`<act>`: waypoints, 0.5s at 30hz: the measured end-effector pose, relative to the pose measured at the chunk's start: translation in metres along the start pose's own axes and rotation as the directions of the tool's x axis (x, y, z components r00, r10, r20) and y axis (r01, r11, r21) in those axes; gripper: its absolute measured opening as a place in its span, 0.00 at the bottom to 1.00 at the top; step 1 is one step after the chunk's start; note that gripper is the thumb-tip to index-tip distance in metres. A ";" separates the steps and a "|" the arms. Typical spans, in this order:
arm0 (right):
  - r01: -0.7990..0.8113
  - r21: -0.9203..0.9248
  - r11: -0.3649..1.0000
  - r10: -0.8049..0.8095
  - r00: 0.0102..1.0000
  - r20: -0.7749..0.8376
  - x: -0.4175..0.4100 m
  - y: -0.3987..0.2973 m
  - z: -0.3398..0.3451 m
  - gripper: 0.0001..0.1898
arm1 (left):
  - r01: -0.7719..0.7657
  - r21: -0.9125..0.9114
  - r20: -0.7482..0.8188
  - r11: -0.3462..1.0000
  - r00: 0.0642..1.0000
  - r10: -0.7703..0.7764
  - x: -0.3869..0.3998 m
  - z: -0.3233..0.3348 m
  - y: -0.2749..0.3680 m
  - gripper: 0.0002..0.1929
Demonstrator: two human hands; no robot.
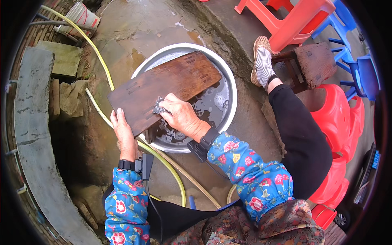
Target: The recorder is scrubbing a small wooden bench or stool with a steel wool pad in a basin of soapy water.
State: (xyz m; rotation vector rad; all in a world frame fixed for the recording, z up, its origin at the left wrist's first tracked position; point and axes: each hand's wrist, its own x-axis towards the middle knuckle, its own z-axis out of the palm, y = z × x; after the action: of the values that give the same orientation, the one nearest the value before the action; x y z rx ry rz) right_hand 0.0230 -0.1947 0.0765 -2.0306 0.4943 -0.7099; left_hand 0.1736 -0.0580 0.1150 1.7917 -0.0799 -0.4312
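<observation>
A wet wooden stool with a rectangular top (171,82) rests tilted over a large round metal basin (233,101). Dark water with patches of suds (220,99) shows in the basin beside it. My right hand (180,114) presses a steel wool scrubber (158,106) onto the wood, near its lower edge. With the thumb on the top and the fingers at the edge, my left hand (125,131) holds the near left corner of the stool. Most of the stool's legs are hidden under its top.
A yellow hose (101,58) curves past the basin's left side, and a bamboo pole (186,176) lies below it. A concrete slab (36,128) stands far left, by a white bucket (80,20). Red plastic stools (330,113), blue chairs (364,76) and a small wooden stool (317,64) are at right.
</observation>
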 end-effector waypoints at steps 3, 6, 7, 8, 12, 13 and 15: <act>-0.129 -0.083 0.988 0.114 0.981 -0.159 0.011 0.053 -0.030 0.09 | 0.003 -0.031 0.009 1.000 1.000 -0.003 0.002 -0.002 0.002 0.34; -0.404 -0.266 0.875 0.268 0.863 -0.428 -0.006 0.149 -0.072 0.12 | -0.030 -0.021 0.030 0.999 0.999 0.031 0.004 0.005 -0.002 0.34; -0.470 -0.252 0.846 0.307 0.815 -0.491 -0.016 0.170 -0.073 0.14 | -0.022 -0.005 0.031 1.000 0.999 0.022 0.003 0.002 -0.003 0.34; -0.508 -0.166 0.845 0.336 0.747 -0.574 -0.027 0.187 -0.068 0.15 | -0.014 0.011 0.030 1.000 0.999 0.014 0.004 0.000 -0.004 0.34; -0.813 0.233 0.533 0.836 0.463 -0.295 -0.073 0.218 0.017 0.21 | -0.026 -0.049 0.032 0.998 0.999 0.027 0.003 0.003 -0.005 0.33; -0.819 0.032 0.573 0.795 0.546 -0.266 -0.081 0.201 0.029 0.21 | -0.024 -0.036 0.014 0.999 1.000 0.024 0.000 0.000 -0.001 0.33; -0.857 -0.053 0.513 0.817 0.507 -0.274 -0.108 0.233 0.035 0.18 | 0.019 -0.035 0.026 0.999 0.999 -0.018 -0.008 0.017 0.004 0.33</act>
State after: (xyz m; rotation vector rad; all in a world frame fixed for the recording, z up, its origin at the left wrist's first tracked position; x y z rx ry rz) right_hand -0.0519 -0.2289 -0.1693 -1.5516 1.6088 -0.2480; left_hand 0.1609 -0.0725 0.1177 1.7535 -0.0730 -0.4667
